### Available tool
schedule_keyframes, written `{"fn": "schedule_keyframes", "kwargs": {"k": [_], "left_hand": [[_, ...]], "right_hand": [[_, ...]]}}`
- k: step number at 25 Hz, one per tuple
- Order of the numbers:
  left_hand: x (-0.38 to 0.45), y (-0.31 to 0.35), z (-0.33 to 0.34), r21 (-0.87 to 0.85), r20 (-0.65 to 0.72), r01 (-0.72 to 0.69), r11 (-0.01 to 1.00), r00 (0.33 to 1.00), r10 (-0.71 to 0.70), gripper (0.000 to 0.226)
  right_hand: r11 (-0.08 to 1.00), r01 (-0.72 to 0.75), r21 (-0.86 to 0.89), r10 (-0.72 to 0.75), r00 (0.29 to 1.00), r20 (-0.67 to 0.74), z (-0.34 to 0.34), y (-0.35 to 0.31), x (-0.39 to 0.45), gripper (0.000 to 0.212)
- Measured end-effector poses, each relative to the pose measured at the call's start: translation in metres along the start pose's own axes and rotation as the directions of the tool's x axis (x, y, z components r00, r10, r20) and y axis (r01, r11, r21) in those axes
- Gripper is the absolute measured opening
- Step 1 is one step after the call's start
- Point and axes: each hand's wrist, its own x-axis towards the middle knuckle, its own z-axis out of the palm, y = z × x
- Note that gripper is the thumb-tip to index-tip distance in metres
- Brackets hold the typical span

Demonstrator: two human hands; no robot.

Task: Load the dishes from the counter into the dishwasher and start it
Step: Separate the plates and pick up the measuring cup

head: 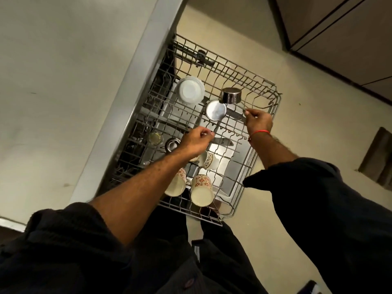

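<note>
Over the pulled-out grey wire dishwasher rack (263,96), far-right corner: our right hand (257,122) pinches a thin utensil handle beside two small steel cups (230,96); left hand (196,141) curls on a mid-rack wire. We'd steady the rack and seat cups mouth-down between tines.

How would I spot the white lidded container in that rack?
Start at the pulled-out wire dishwasher rack. Look to its far end, beside the counter edge: the white round container sits there. Unlike the two shiny steel cups beside it, it is matte white plastic.
</note>
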Motion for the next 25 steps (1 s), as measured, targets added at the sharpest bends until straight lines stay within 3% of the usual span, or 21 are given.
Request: {"fn": "schedule_keyframes", "kwargs": {"k": [6,9,12,14,16,18,21,22,23,25], "left_hand": [[0.010,-0.014,-0.003,-0.009,-0.020,0.000,1.000,1.000,0.000,0.034],[0.012,-0.021,-0.001,-0.010,0.007,0.000,1.000,1.000,0.000,0.034],[0.012,-0.024,0.002,0.001,0.019,0.019,1.000,1.000,-0.019,0.035],[0.010,-0.024,0.005,0.016,0.016,0.014,1.000,1.000,-0.015,0.034],[0.006,-0.022,0.009,0.029,0.011,0.004,1.000,1.000,-0.005,0.034],[0.000,-0.020,0.016,0.039,-0.008,-0.021,0.999,1.000,0.021,0.033],[-0.011,-0.023,0.030,0.107,-0.078,-0.105,0.989,0.990,0.114,0.032],[-0.016,-0.027,0.037,0.142,-0.098,-0.133,0.981,0.984,0.148,0.032],[-0.021,-0.031,0.045,0.176,-0.112,-0.156,0.972,0.978,0.177,0.032],[-0.031,-0.039,0.064,0.260,-0.146,-0.185,0.948,0.963,0.228,0.034]], "right_hand": [[0.983,-0.175,0.051,0.178,0.983,-0.043,0.028,0.023,0.049,0.015],[0.935,-0.328,0.135,0.332,0.943,-0.007,0.025,0.024,0.053,0.030],[0.927,-0.358,0.108,0.355,0.934,0.045,0.020,0.030,0.049,0.039],[0.962,-0.272,0.004,0.271,0.959,0.083,0.012,0.034,0.038,0.049],[0.981,-0.190,-0.025,0.191,0.975,0.114,0.002,0.031,0.020,0.043],[0.994,-0.007,-0.109,0.021,0.992,0.127,-0.011,0.029,0.002,0.034],[0.855,0.410,-0.319,-0.359,0.910,0.207,-0.032,0.035,-0.021,0.038],[0.791,0.484,-0.373,-0.425,0.874,0.234,-0.039,0.038,-0.027,0.044],[0.756,0.505,-0.417,-0.449,0.863,0.233,-0.045,0.042,-0.031,0.052],[0.790,0.429,-0.439,-0.385,0.903,0.190,-0.054,0.048,-0.036,0.070]]}}
